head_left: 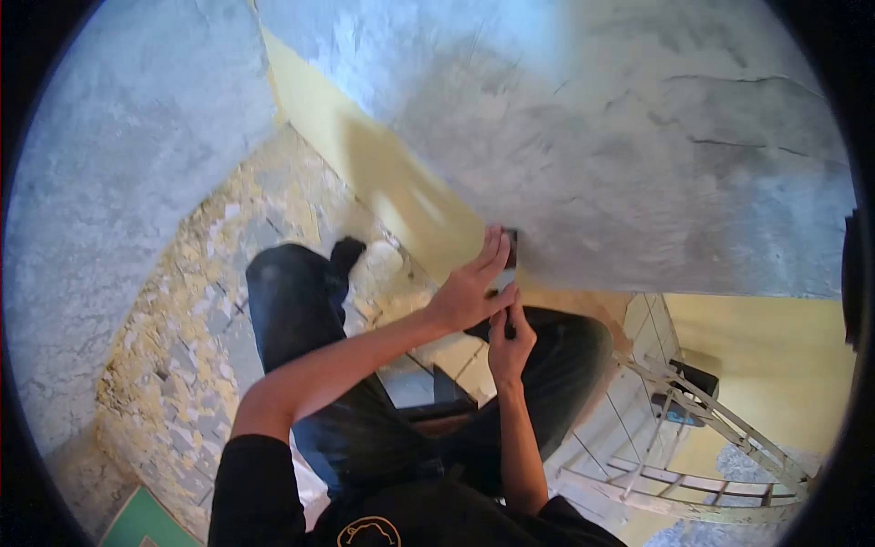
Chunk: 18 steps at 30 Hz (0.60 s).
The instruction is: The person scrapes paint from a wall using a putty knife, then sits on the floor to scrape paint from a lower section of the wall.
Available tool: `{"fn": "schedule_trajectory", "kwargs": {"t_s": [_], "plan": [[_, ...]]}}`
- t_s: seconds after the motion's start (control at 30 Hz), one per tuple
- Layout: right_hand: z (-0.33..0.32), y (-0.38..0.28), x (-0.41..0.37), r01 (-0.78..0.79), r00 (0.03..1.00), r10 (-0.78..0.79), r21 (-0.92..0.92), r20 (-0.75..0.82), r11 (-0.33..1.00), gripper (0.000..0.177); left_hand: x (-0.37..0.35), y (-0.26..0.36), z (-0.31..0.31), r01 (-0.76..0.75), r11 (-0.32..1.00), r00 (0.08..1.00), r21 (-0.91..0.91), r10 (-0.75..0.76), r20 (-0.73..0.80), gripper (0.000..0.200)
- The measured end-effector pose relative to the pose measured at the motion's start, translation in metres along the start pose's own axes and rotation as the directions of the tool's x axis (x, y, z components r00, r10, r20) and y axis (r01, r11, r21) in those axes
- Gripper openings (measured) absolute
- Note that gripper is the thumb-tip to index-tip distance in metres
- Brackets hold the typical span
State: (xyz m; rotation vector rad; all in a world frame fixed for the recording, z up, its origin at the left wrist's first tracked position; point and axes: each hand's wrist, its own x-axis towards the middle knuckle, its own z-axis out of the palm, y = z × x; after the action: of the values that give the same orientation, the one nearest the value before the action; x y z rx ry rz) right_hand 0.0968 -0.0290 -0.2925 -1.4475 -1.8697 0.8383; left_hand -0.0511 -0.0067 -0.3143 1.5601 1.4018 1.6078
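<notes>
Both my hands meet at a scraper-like tool with a dark edge and a pale blade, held at the lower edge of the grey plastered wall. My left hand lies over the tool, its fingers pressed together along it near the yellow wall strip. Just below, my right hand is closed around the tool's lower end, which is mostly hidden by the fingers. The hands touch or nearly touch each other.
Peeled yellow and white flakes cover the floor at the left. My bent legs are below the hands. A dark framed object lies between them. At the lower right are a whitish metal ladder and a black item.
</notes>
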Motion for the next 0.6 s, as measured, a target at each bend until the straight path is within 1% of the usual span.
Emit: {"fn": "schedule_trajectory", "kwargs": {"t_s": [0.03,0.07,0.13,0.17,0.2,0.23,0.27,0.3,0.33,0.37,0.43,0.47,0.5,0.53,0.57,0.6], "plan": [[0.004,0.0,0.003,-0.087,0.996,0.086,0.051,0.036,0.995,0.038,-0.002,-0.001,-0.002,0.013,1.0,1.0,-0.006,-0.013,0.015,0.074],[0.009,0.01,0.003,-0.008,1.0,0.008,0.044,-0.006,0.999,0.037,-0.005,-0.002,-0.003,0.021,1.0,0.999,-0.011,-0.02,0.032,0.074],[0.01,0.009,0.004,0.046,0.999,-0.046,0.085,-0.008,0.995,0.036,-0.006,-0.004,-0.002,0.016,0.998,1.0,0.053,-0.016,0.016,0.074],[0.009,0.001,0.006,0.165,0.985,-0.16,0.082,-0.062,0.983,0.035,-0.004,-0.004,-0.004,0.016,0.996,1.0,0.083,-0.018,0.023,0.074],[0.006,-0.003,0.006,0.208,0.976,-0.202,0.083,-0.08,0.975,0.034,-0.004,-0.003,-0.005,0.018,0.993,0.999,0.113,-0.022,0.028,0.074],[0.002,-0.002,0.006,0.238,0.97,-0.231,0.087,-0.076,0.967,0.034,-0.004,-0.004,-0.005,-0.038,0.991,0.999,0.13,0.035,0.019,0.073],[-0.002,-0.002,0.004,0.203,0.979,-0.196,0.146,-0.063,0.968,0.033,-0.002,-0.003,-0.006,-0.085,0.986,0.996,0.146,0.084,0.011,0.072],[-0.013,-0.013,0.0,0.036,0.999,-0.039,0.151,0.018,0.988,0.033,0.002,0.004,-0.01,-0.083,0.987,0.996,0.141,0.078,0.038,0.07],[-0.017,-0.01,-0.001,0.149,0.989,-0.147,0.161,-0.023,0.976,0.035,0.001,0.013,-0.013,-0.064,0.989,0.996,0.131,0.056,0.068,0.067],[-0.024,-0.008,-0.006,0.17,0.985,-0.166,0.173,-0.042,0.97,0.035,-0.002,0.021,-0.014,-0.091,0.985,0.994,0.143,0.082,0.069,0.067],[-0.038,-0.011,-0.011,0.143,0.989,-0.147,0.184,0.012,0.973,0.037,-0.003,0.034,-0.02,-0.154,0.97,0.988,0.188,0.145,0.058,0.062],[-0.044,-0.012,-0.013,0.166,0.986,-0.17,0.202,-0.001,0.965,0.037,-0.004,0.042,-0.023,-0.196,0.962,0.981,0.188,0.19,0.048,0.058],[-0.05,-0.014,-0.016,0.151,0.987,-0.159,0.203,0.025,0.968,0.037,-0.007,0.049,-0.027,-0.214,0.954,0.977,0.209,0.209,0.046,0.058],[-0.054,-0.015,-0.021,0.136,0.987,-0.15,0.201,0.053,0.97,0.038,-0.01,0.055,-0.032,-0.21,0.955,0.978,0.209,0.202,0.057,0.056],[-0.058,-0.016,-0.025,0.16,0.984,-0.173,0.218,0.045,0.963,0.038,-0.012,0.062,-0.036,-0.205,0.956,0.978,0.21,0.195,0.066,0.054],[-0.06,-0.019,-0.028,0.134,0.987,-0.152,0.262,0.049,0.956,0.04,-0.012,0.07,-0.038,-0.195,0.957,0.981,0.214,0.19,0.042,0.05]]}}
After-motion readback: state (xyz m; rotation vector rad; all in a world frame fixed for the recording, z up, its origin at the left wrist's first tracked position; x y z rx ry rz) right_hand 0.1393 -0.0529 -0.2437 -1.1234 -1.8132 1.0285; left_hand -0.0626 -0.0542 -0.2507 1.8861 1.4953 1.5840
